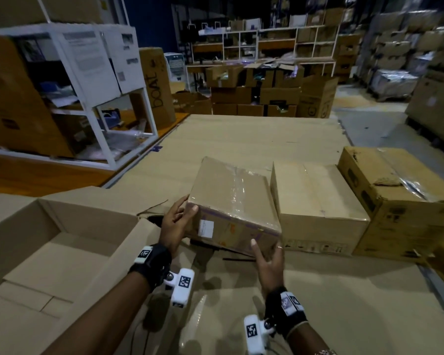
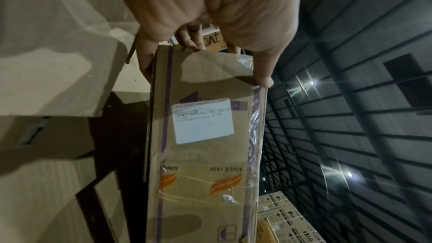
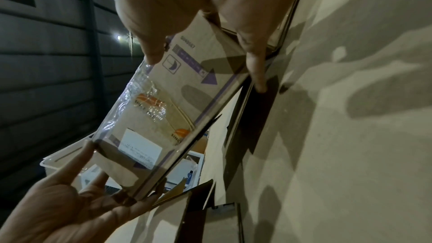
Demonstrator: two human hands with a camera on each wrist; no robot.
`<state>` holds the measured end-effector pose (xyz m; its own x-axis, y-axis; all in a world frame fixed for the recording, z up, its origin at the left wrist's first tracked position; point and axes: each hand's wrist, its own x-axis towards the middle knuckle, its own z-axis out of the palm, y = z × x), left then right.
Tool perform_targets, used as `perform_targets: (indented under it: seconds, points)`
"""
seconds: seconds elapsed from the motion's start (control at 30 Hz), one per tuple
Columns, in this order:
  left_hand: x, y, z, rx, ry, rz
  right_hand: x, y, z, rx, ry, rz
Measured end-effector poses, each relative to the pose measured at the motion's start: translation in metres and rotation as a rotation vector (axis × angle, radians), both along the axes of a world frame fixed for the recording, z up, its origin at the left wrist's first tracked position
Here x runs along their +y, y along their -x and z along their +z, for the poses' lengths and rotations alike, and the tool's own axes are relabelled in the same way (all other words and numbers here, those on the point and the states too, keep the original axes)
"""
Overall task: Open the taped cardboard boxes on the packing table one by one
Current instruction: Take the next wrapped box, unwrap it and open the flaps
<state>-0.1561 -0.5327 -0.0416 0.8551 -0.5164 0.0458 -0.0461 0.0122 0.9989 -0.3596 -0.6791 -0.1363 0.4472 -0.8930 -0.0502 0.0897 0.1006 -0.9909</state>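
Far left of the taped box (image 1: 231, 201): an open empty carton (image 1: 51, 252), flaps splayed, resting on the tabletop (image 1: 344, 303).

At the taped box's near-left corner: left hand (image 1: 174, 224), thumb hooked over the top edge, fingers (image 2: 191, 40) wrapped round the end face behind. A loose clasp, not a tight pinch.

Taped box itself lifted and tilted, far edge high, near-right corner dipping toward the tabletop. Long axis running left to right between the two hands. White label (image 2: 202, 121) on the near face, toward the left end. Clear tape (image 1: 239, 185) running front to back across the top, folding down over the near face.

At the near-right lower corner: right hand (image 1: 268, 262), palm up beneath, thumb pressed on the near face, fingers (image 3: 257, 67) spread along the bottom edge. Supporting more than gripping.

Right of the taped box, just beside: a second sealed box (image 1: 315, 203), then a third with loose torn tape (image 1: 405, 190).

Tape seam midway between both hands; neither noticeably nearer. Probably set down flat first, then one hand freed for the seam.
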Motion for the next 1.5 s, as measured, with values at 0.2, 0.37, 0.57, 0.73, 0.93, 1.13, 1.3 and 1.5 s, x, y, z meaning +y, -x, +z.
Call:
perform_targets:
  seconds: [0.2, 0.37, 0.57, 0.73, 0.93, 1.13, 1.3, 1.5]
  points:
    - [0.016, 0.029, 0.013, -0.043, 0.062, 0.026, 0.011, 0.011, 0.011, -0.055, 0.002, 0.02]
    - [0.052, 0.057, 0.018, -0.127, 0.03, -0.06, 0.035, 0.048, 0.029, -0.104, -0.002, 0.011]
    - [0.112, 0.109, 0.015, -0.143, 0.037, -0.08, 0.077, 0.109, 0.059, -0.133, 0.144, -0.009]
    - [0.17, 0.166, -0.006, -0.172, 0.014, -0.057, 0.121, 0.17, 0.062, -0.073, 0.302, -0.016]
    - [0.232, 0.229, -0.054, -0.092, 0.006, -0.146, 0.182, 0.243, 0.059, -0.014, 0.418, -0.05]
    - [0.269, 0.29, -0.087, -0.179, -0.049, -0.16, 0.234, 0.314, 0.054, -0.016, 0.369, -0.137]
    - [0.283, 0.327, -0.093, -0.245, -0.059, -0.267, 0.265, 0.362, 0.052, 0.085, 0.415, -0.191]
    - [0.284, 0.348, -0.076, -0.245, -0.082, -0.351, 0.272, 0.389, 0.045, 0.406, 0.67, -0.2]
